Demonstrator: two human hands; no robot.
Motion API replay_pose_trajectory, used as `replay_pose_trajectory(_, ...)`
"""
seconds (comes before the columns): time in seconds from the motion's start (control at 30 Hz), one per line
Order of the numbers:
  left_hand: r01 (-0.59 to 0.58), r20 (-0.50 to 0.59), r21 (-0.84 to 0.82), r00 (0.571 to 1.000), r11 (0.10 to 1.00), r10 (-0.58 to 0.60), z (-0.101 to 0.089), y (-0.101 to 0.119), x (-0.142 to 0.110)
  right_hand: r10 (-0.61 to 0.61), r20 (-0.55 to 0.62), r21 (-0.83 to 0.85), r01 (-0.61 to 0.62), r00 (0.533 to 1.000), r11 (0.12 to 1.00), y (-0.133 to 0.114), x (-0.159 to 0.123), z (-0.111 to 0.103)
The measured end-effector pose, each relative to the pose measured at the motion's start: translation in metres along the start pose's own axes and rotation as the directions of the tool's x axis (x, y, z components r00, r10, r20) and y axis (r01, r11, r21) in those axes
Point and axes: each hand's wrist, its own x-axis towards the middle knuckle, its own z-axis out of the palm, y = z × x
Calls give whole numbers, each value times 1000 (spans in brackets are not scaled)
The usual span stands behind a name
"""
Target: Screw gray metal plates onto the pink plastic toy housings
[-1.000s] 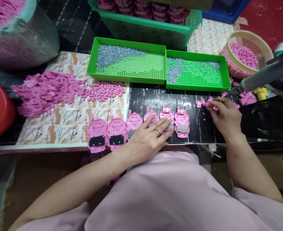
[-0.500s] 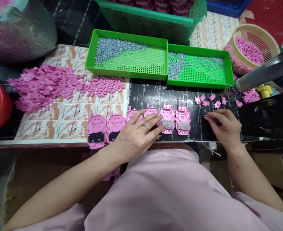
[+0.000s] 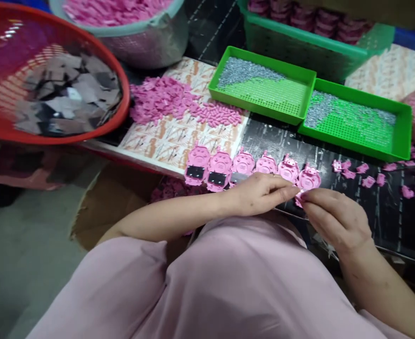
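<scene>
A row of pink plastic casings lies along the table's front edge; the two leftmost, including this pink casing, have black plates. My left hand reaches across the lower parts of the middle casings, fingers stretched toward the right, its tips by the rightmost casing. Meeting them is my right hand, thumb and fingers pinched together at that casing's lower edge. A small pink part sits in the right pinch, mostly hidden by the fingertips. Small loose pink parts lie to the right.
Behind the casings stand a left green tray and a right green tray holding metal screws. A pink heap lies on the patterned sheet. A red basket of dark flat pieces and a pale tub stand left.
The view has swung left, bringing the red basket into sight. My right hand has come over with the small pink part to the rightmost casing, and my left hand has shifted right along the row.
</scene>
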Motion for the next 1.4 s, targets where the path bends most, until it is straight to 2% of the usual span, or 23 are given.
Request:
replay_pose_trajectory(0.07,111,-2,-126,994,986,-112,-4,-3,-5,-60,37,21,59,998,998,1,12,5)
replay_pose_trajectory(0.13,164,-38,-258,983,952,-179,-7,-7,-13,-37,26,13,37,999,999,-1,23,10)
replay_pose_trajectory(0.2,150,-92,-343,977,927,-193,-9,-12,-20,35,6,-41,-35,999,999,-6,33,14)
replay_pose_trajectory(0.3,103,-171,-335,971,937,-168,-13,-16,-27,86,2,-103,-86,996,991,-12,46,21)
replay_pose_trajectory(0.4,47,-230,-157,970,987,-82,-17,-19,-32,69,44,-121,-64,997,991,-11,53,27)
replay_pose_trajectory(0.47,-23,-284,123,957,992,57,-20,-21,-38,115,80,-168,-100,990,981,-3,54,31)
replay_pose_trajectory(0.5,-51,-305,297,941,954,145,-21,-22,-41,153,90,-202,-132,984,970,2,54,34)
replay_pose_trajectory(0.57,-79,-287,612,905,787,314,-21,-24,-47,229,86,-278,-197,970,940,15,52,40)
replay_pose_trajectory(0.6,-93,-247,720,892,687,380,-21,-26,-49,255,83,-309,-219,963,926,21,51,44)
replay_pose_trajectory(0.67,-150,-133,834,879,532,457,-18,-29,-51,276,91,-338,-231,957,912,31,49,51)
replay_pose_trajectory(0.73,-199,-46,871,878,450,477,-14,-34,-50,271,111,-363,-215,956,907,36,49,58)
replay_pose_trajectory(0.8,-215,0,886,886,412,464,-9,-40,-47,250,126,-402,-180,960,898,38,49,62)
replay_pose_trajectory(0.9,-218,27,897,896,385,443,-3,-46,-43,205,183,-447,-104,962,888,35,54,62)
replay_pose_trajectory(1.0,-222,34,902,892,371,450,-4,-46,-41,198,300,-488,-29,933,872,27,61,57)
replay_pose_trajectory(1.1,-239,51,900,889,365,456,-7,-43,-40,208,364,-552,30,908,833,20,66,53)
replay_pose_trajectory(1.17,-250,67,896,893,367,445,-8,-41,-40,197,373,-552,47,907,832,20,67,52)
replay_pose_trajectory(1.33,-260,71,885,896,387,439,-5,-41,-41,145,318,-412,-1,937,911,30,65,55)
replay_pose_trajectory(1.4,-282,81,872,889,400,450,-13,-41,-43,144,316,-441,11,938,898,28,63,57)
